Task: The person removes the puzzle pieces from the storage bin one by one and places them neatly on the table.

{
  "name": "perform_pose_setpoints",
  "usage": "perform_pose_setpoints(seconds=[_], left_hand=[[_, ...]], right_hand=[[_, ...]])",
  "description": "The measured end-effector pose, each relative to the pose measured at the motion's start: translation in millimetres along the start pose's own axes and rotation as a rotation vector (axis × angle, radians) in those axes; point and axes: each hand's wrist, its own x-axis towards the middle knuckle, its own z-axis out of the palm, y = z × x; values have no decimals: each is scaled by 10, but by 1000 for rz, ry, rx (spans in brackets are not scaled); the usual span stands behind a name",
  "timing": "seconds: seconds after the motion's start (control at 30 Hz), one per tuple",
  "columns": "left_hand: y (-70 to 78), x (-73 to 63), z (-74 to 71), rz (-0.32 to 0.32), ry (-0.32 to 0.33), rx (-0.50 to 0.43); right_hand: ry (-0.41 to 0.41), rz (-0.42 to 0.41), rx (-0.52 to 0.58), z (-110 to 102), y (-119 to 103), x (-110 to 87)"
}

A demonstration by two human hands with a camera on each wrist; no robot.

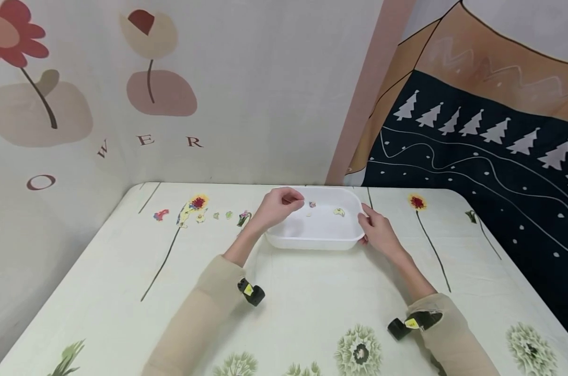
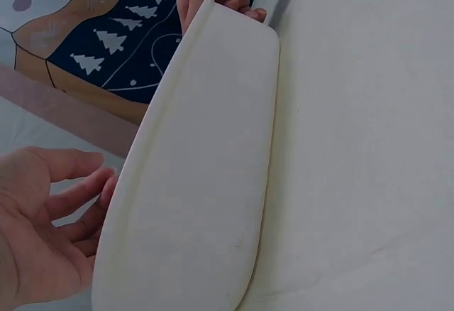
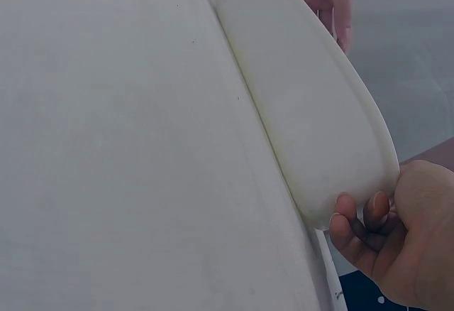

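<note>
A white plastic tray (image 1: 317, 244) stands near the table's far edge. My right hand (image 1: 380, 230) grips its right end, with the thumb at the rim and the fingers curled beneath, as the right wrist view shows. Over the tray's left side hovers my left hand (image 1: 280, 206), fingers loosely bent; in the left wrist view a gap shows between thumb and fingertips, and nothing is seen held. Inside the tray lie a small pinkish flat piece (image 1: 312, 204), a yellowish flat piece (image 1: 339, 212) and a tiny pale one (image 1: 309, 214).
Left of the tray, on the flower-printed tablecloth (image 1: 307, 292), lie a red-and-blue flat piece (image 1: 161, 214), a larger yellowish patterned piece (image 1: 184, 214) and several small ones. A printed curtain (image 1: 255, 104) hangs behind the table, a dark tree-patterned cloth (image 1: 476, 156) at right.
</note>
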Motion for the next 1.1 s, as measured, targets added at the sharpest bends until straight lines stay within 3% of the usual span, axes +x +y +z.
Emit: perform_pose_setpoints(seconds=[0.37, 0.6, 0.8, 1.1], left_hand=[[-60, 201, 170, -54, -30, 23], [-81, 312, 235, -134, -46, 50], [-136, 410, 293, -166, -54, 55], [-213, 459, 389, -202, -60, 106]], right_hand=[[-2, -3, -8, -6, -8, -3], [0, -3, -13, -6, 3, 8], [2, -11, -15, -8, 17, 15], [-3, -7, -14, -4, 12, 22]])
